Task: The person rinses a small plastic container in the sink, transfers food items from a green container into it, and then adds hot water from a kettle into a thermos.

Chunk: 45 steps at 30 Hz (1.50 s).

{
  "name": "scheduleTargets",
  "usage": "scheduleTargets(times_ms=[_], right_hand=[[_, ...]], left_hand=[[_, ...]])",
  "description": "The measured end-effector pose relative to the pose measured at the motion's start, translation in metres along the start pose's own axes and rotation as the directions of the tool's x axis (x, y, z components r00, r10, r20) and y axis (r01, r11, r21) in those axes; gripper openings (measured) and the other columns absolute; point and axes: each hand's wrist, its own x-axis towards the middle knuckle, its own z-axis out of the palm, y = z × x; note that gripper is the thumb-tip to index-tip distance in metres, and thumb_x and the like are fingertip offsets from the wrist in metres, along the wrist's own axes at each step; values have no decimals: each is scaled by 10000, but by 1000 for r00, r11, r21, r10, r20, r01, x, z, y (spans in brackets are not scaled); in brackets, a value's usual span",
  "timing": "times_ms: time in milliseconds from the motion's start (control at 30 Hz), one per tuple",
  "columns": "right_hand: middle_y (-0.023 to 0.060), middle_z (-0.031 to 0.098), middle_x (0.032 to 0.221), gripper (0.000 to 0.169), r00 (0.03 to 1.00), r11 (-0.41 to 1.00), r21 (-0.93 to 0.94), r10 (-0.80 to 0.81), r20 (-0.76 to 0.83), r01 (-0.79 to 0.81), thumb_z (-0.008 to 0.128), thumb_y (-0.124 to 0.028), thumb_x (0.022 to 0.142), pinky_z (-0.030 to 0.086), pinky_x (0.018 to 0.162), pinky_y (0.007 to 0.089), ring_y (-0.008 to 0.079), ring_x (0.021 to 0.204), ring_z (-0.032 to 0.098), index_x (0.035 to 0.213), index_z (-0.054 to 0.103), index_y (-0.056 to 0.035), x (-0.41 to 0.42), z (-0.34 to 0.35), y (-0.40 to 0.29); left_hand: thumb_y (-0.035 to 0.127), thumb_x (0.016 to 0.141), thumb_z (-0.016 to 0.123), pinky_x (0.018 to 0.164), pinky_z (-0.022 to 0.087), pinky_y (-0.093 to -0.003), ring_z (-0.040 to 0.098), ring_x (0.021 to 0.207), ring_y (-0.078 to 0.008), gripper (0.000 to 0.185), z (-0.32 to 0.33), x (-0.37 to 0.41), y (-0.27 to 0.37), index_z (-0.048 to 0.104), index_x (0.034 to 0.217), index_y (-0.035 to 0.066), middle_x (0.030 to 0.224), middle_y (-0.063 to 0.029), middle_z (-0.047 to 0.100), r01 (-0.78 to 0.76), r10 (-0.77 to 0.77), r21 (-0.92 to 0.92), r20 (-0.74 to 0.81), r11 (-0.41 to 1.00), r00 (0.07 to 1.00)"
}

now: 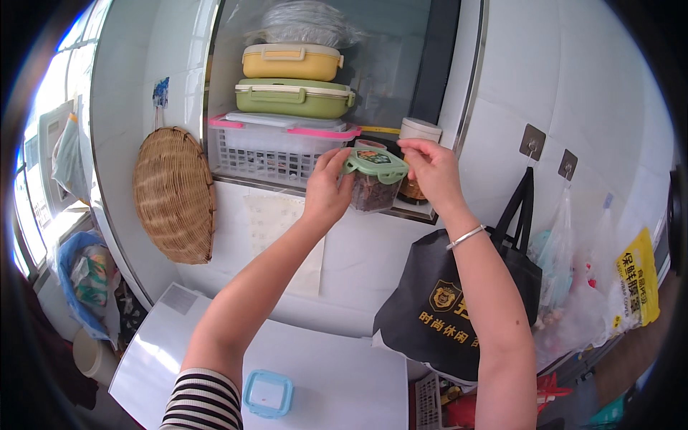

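Observation:
A clear plastic food container [374, 192] with a green snap lid [375, 163] and dark contents is at the ledge of a wall niche. My left hand [329, 185] grips its left side, fingers on the lid's edge. My right hand [431, 169] is by the lid's right end, thumb and fingers bent; whether it touches the lid I cannot tell. Behind it stand a white-lidded round container [420, 129] and a dark round object, partly hidden. Left of the green-lidded container is a clear plastic basket [263, 156] with pink handles, under green [293, 101] and yellow [290, 62] lunch boxes.
A woven bamboo basket [173, 196] hangs at left. Below, a blue-lidded container [268, 393] sits on a white surface [333, 371]. A black tote bag [430, 301] and plastic bags [556, 263] hang from hooks at right. The niche has a metal-edged ledge [258, 183].

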Motion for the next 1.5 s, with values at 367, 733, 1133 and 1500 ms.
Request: scheduleTargets(times_ms=[367, 733, 1133, 1500], right_hand=[[73, 576, 1019, 370, 982, 971, -166, 184, 39, -175, 585, -177, 924, 474, 610, 264, 102, 759, 578, 1242, 559, 9, -6, 2, 47], [114, 588, 1100, 507, 966, 899, 428, 184, -184, -90, 600, -186, 908, 467, 813, 277, 153, 910, 574, 1336, 437, 32, -92, 37, -21], [48, 529, 960, 369, 904, 695, 660, 423, -55, -285, 362, -228, 1025, 403, 919, 266, 135, 928, 521, 1196, 529, 52, -287, 86, -137], [73, 605, 1031, 320, 742, 282, 703, 423, 520, -653, 392, -236, 1026, 479, 841, 240, 104, 931, 583, 1213, 519, -10, -359, 109, -203]], left_hand=[[102, 839, 461, 1138, 193, -384, 195, 1403, -372, 711, 7, -14, 16, 139, 1454, -53, 1501, -254, 193, 47, -45, -7, 195, 999, 980], [213, 948, 423, 1139, 155, -330, 229, 1398, -227, 623, -19, -58, 60, 181, 1482, 1, 1524, -131, 233, 292, -326, -879, 169, 376, 930], [405, 1007, 333, 1120, 266, -361, 311, 1356, -217, 588, -168, -215, 192, 210, 1478, 74, 1497, -87, 265, 497, -627, -740, 131, 454, 768], [671, 908, 328, 1047, 377, -370, 439, 1246, -228, 846, -265, -304, 271, 165, 1472, 62, 1353, -109, 392, 689, -777, -545, 103, 479, 621]])
